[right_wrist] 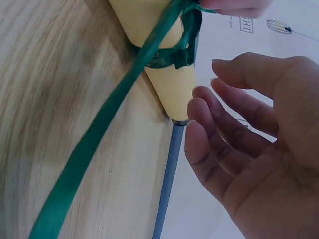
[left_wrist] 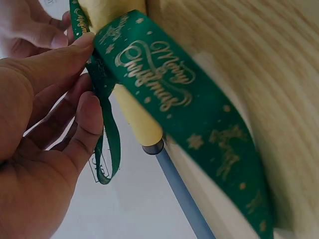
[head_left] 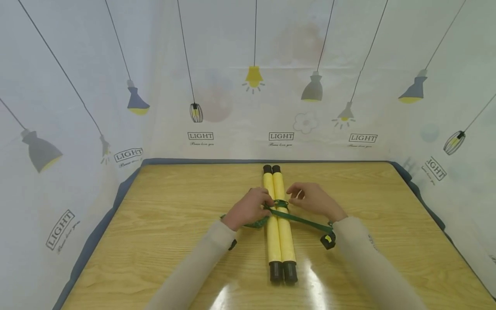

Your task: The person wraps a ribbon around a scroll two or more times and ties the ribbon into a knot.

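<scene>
Two yellow rods [head_left: 280, 241] with black end caps lie side by side on the wooden table, pointing away from me. A green ribbon [left_wrist: 169, 89] printed with "Merry Christmas" in gold wraps round their middle. My left hand [head_left: 249, 207] pinches the ribbon between thumb and fingers over the rods; a narrow loop of ribbon hangs below those fingers in the left wrist view. To the right of the rods, my right hand [head_left: 314, 200] hovers with fingers loosely bent and nothing in them. One ribbon tail [right_wrist: 99, 124] stretches across toward the right wrist; another stretch lies left of the rods.
The wooden table [head_left: 174, 193] has a blue-grey edging [head_left: 201, 161] along its back and sides. Beyond it hangs a white backdrop [head_left: 232, 137] printed with lamps. A black piece with a yellow mark [head_left: 327, 241] sits below my right wrist.
</scene>
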{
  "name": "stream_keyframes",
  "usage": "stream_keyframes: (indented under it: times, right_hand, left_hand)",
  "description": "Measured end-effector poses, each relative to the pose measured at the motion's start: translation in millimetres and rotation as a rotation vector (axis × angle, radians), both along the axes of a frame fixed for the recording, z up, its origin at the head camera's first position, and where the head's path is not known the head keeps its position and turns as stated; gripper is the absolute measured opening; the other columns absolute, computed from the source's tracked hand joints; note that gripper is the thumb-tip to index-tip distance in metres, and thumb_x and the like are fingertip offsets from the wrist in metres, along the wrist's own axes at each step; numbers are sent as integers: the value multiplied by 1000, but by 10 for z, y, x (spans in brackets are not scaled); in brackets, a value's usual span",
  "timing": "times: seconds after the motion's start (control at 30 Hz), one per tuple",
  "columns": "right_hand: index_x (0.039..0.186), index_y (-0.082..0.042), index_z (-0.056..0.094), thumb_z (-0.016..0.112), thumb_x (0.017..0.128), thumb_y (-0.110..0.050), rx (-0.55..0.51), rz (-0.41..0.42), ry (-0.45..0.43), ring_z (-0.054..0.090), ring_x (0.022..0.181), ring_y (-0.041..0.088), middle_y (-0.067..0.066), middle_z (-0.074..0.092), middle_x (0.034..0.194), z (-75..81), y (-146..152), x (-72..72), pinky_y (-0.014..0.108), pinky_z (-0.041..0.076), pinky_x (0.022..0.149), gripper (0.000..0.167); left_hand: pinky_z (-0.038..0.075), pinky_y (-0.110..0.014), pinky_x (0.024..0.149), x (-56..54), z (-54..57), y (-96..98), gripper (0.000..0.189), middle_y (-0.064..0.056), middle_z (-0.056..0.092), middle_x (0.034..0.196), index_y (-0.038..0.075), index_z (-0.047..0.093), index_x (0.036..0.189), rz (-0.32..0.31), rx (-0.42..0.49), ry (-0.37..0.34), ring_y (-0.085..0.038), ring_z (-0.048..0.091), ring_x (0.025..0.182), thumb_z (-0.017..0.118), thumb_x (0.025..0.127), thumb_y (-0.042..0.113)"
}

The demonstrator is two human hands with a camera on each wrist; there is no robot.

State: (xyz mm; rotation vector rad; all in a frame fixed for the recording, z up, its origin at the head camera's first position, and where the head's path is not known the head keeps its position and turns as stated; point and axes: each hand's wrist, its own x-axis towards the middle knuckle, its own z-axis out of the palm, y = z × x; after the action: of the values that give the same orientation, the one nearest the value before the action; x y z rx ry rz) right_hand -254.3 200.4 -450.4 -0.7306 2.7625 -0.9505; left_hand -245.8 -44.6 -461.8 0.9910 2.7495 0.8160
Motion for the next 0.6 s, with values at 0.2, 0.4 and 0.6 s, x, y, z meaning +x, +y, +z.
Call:
stream_keyframes:
  times: [0.2, 0.4, 0.6]
  right_hand:
    - [113, -1, 72, 73, 95, -15, 22, 21, -19, 64, 82, 16, 9, 70, 98, -45, -159, -96, 32, 54, 72, 22]
    - [105, -5, 75, 74, 95, -14, 55, 55, -16, 62, 76, 12, 7, 69, 95, -94, -258, -137, 29, 53, 68, 14]
    - [100, -7, 76, 71, 97, -12, 73, 59, -32, 63, 76, 12, 4, 71, 91, -78, -309, -133, 31, 54, 69, 8]
  left_hand:
    - [46, -19, 70, -14, -48, 20, 15, 2, 65, 94, 12, 81, 104, -9, -78, 43, -9, 53, 83, 78, 92, 21]
    - [46, -16, 69, -25, -71, 13, 11, 2, 62, 92, 13, 82, 100, -40, -88, 76, -8, 51, 81, 74, 96, 20]
    - [49, -18, 72, -33, -94, 7, 11, -1, 63, 93, 11, 78, 96, -58, -67, 101, -11, 54, 83, 67, 100, 13]
